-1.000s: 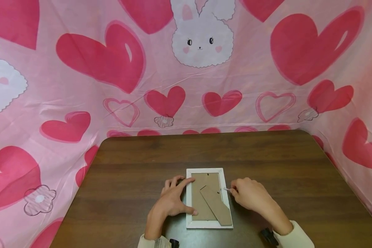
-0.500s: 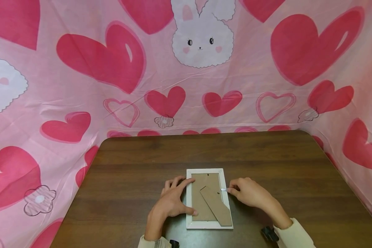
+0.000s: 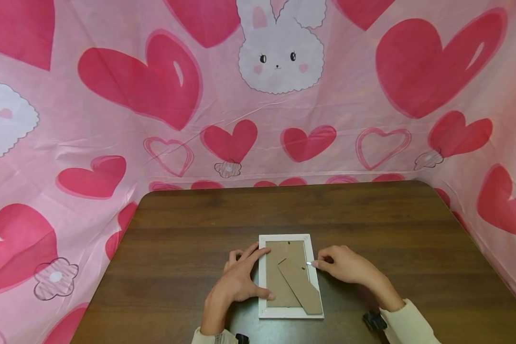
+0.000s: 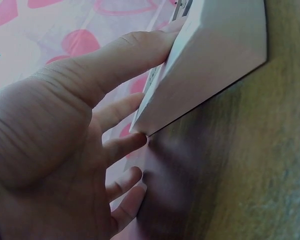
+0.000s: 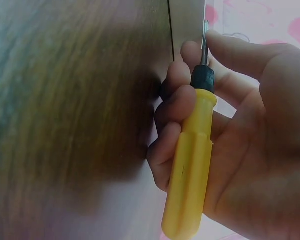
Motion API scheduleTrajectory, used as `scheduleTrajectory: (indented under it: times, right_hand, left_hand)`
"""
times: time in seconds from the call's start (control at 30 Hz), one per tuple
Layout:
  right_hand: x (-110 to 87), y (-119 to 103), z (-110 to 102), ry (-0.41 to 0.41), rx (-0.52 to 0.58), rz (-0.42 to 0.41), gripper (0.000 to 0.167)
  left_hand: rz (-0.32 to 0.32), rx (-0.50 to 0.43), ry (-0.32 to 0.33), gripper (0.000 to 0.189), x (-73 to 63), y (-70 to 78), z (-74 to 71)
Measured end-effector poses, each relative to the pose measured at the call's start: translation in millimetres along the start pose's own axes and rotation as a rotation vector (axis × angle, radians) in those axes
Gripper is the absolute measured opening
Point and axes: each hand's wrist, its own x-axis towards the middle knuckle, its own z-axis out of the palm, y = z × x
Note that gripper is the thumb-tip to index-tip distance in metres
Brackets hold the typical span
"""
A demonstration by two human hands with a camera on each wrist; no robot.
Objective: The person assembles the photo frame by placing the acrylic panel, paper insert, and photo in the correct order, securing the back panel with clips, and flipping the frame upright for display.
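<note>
The left hand (image 3: 238,281), fingers spread, is resting on the picture frame (image 3: 276,279) lying back-up on the table (image 3: 198,215). The right hand (image 3: 346,265) is gripping a yellow-handled screwdriver (image 5: 191,160), fingers curled; its tip (image 3: 309,263), at the right border (image 3: 312,277), is probably calling for light, shallow pressure.

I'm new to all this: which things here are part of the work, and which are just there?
Part of the work:
White picture frame, lying back side up, touched by the left hand
Yellow-handled tool, probably a screwdriver, held in the right hand

Just there:
Wooden table under the frame
Pink heart-and-rabbit cloth behind
Dark device at the right wrist
</note>
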Motion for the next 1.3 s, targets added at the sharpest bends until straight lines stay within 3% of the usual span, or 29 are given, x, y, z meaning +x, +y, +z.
scheduleTrajectory:
  times: [1.0, 1.3]
  right_hand:
    - [7.0, 5.9, -1.8, -0.066, 0.089, -0.018, 0.033]
    - [9.0, 0.8, -1.8, -0.081, 0.119, 0.05, 0.034]
  left_hand:
    - [-0.006, -0.008, 0.003, 0.107, -1.2, 0.6, 0.0]
    - [-0.006, -0.013, -0.005, 0.107, -1.5, 2.2, -0.3]
